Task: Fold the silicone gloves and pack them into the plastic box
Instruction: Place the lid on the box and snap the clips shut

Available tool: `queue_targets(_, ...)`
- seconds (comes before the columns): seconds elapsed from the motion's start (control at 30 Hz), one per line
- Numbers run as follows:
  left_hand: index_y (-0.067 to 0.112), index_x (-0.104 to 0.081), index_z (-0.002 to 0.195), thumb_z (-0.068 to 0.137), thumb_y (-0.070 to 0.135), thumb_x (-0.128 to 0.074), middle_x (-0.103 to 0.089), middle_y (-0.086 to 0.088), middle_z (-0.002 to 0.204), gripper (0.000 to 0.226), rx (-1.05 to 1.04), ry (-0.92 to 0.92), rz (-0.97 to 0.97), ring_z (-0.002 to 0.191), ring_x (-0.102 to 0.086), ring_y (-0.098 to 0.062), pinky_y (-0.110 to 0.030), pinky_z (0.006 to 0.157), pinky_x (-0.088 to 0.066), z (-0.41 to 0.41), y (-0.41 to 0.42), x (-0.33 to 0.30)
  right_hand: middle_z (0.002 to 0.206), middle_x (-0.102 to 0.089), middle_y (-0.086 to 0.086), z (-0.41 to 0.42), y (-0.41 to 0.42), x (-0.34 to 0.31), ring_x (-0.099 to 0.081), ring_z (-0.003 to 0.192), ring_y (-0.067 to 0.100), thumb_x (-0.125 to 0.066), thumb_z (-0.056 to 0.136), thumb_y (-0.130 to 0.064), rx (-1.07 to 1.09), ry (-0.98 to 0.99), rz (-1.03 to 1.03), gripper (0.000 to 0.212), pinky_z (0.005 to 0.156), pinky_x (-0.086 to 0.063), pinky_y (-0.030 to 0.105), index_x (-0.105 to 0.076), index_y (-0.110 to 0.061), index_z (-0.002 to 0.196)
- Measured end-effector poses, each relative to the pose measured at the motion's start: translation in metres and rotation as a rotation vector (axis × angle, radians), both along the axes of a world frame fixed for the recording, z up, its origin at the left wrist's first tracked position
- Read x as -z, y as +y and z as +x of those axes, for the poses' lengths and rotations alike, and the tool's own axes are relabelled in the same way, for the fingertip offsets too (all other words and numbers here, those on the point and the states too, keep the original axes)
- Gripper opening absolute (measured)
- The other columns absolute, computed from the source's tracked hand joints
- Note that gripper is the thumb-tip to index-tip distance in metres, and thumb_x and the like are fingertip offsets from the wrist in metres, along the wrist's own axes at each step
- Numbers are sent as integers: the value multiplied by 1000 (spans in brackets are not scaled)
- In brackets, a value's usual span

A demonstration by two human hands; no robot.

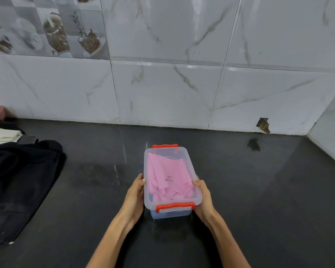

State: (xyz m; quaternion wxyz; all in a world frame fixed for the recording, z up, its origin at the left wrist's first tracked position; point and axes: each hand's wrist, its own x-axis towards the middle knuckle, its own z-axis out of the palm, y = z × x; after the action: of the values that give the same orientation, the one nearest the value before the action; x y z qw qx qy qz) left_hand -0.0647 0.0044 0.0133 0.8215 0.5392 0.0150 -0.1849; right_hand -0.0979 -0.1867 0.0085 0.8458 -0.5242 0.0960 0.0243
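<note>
while hands (135, 196) grip, clear rectangular box (190, 200) holds pink gloves (168, 178).

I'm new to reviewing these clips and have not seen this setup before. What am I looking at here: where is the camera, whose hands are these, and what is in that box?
There is no machine here. One wide-angle camera sits on a person's head and looks forward and down, so the two bare arms coming up from the bottom edge are the wearer's own. The left hand and right hand grip the long sides of a clear plastic box with red clips, standing on a dark countertop before a marble-tiled wall. Its lid is on. Through it show folded pink silicone gloves. At the left lie dark fabric and a folded pale cloth.
</note>
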Motion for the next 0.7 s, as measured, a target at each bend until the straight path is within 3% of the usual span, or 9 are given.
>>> queue_targets(0.07, 16, -52, 130, 84, 43, -50, -62, -16, 125, 53, -23, -4, 5, 116, -59, -37, -57, 100, -45, -3, -7, -3, 114, -69, 5, 1, -1, 1, -69, 99, 25, -70, 53, -48, 2, -7, -4, 69, 78, -59, 43, -54, -28, 117)
queue_targets(0.17, 16, -56, 123, 96, 42, -37, -65, -17, 121, 43, -49, 11, 15, 109, -63, -34, -46, 87, -54, -7, -18, 1, 118, -68, 4, 0, -11, -2, -65, 108, 28, -68, 65, -45, -17, -30, -88, 59, 89, -55, 48, -55, -28, 119)
queue_targets(0.23, 21, -59, 118, 96, 43, -35, -68, -13, 118, 39, -30, 2, 22, 107, -65, -31, -42, 83, -55, -8, -27, 5, 116, -69, 5, -3, -22, -4, -66, 106, 28, -62, 72, -40, -7, -20, -112, 48, 86, -56, 46, -56, -28, 119)
queue_targets(0.3, 26, -61, 115, 90, 48, -42, -71, -8, 114, 38, 2, -28, 35, 105, -67, -28, -43, 85, -55, -11, -40, 4, 107, -73, 3, -8, -36, -6, -70, 98, 25, -63, 70, -40, 26, 1, -112, 43, 76, -59, 40, -59, -30, 112)
queue_targets(0.4, 27, -62, 114, 75, 52, -52, -71, -6, 113, 48, 87, -67, 51, 106, -67, -26, -47, 93, -52, -13, -68, 0, 108, -73, 6, -19, -65, -6, -70, 98, 28, -72, 58, -47, 99, 25, -113, 59, 75, -59, 40, -61, -29, 113)
queue_targets(0.53, 27, -64, 113, 90, 41, -52, -69, -8, 118, 30, 180, -89, 99, 107, -66, -23, -45, 96, -51, -12, -114, 2, 114, -69, 13, -37, -111, -4, -68, 101, 30, -70, 61, -45, 179, 38, -102, 71, 75, -57, 38, -56, -16, 125)
queue_targets(0.7, 28, -53, 131, 83, 46, -51, -65, 1, 126, 51, 320, -141, 128, 117, -61, -18, -48, 104, -45, -23, -172, 4, 107, -70, 18, -67, -169, -8, -69, 92, 29, -69, 61, -45, 327, 99, -140, 75, 69, -57, 34, -57, -5, 123)
